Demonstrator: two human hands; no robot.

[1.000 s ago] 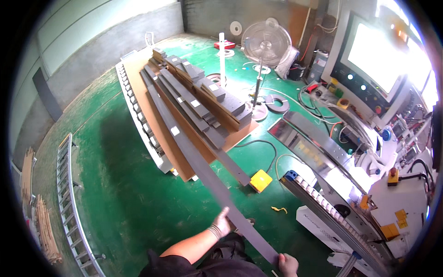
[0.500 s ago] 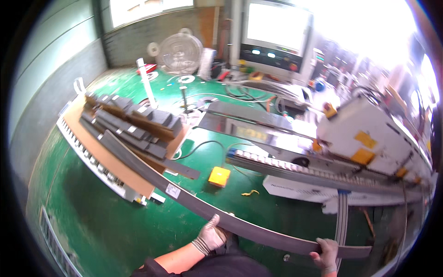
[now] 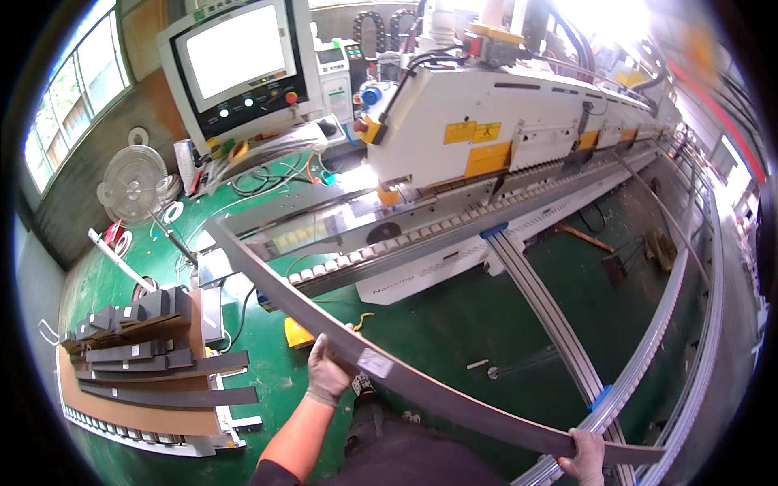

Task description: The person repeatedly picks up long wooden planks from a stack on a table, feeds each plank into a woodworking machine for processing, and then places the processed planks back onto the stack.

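A worker grips a long, dark gray strip (image 3: 454, 404) with 2 hands on a green workshop floor (image 3: 279, 377), the piece slanting across the body from upper left to lower right. The left hand (image 3: 328, 377) grasps it just left of a pale label (image 3: 374, 362), its thumb raised against the strip. The right hand (image 3: 585, 455) is closed over the strip near its right end, fingers across the upper edge. The far left end appears in front of a white machine (image 3: 438, 105) with a row of white rollers (image 3: 397, 243); whether it touches anything there cannot be told. The right end crosses the view of a long metal rail (image 3: 646, 360), with contact again unclear. At lower left, more gray pieces (image 3: 174, 395) lie on a brown board (image 3: 162, 418). A yellow box (image 3: 297, 333) sits on the floor beyond the left hand, while a round fan (image 3: 134, 182) and a lit screen (image 3: 235, 58) stand farther back
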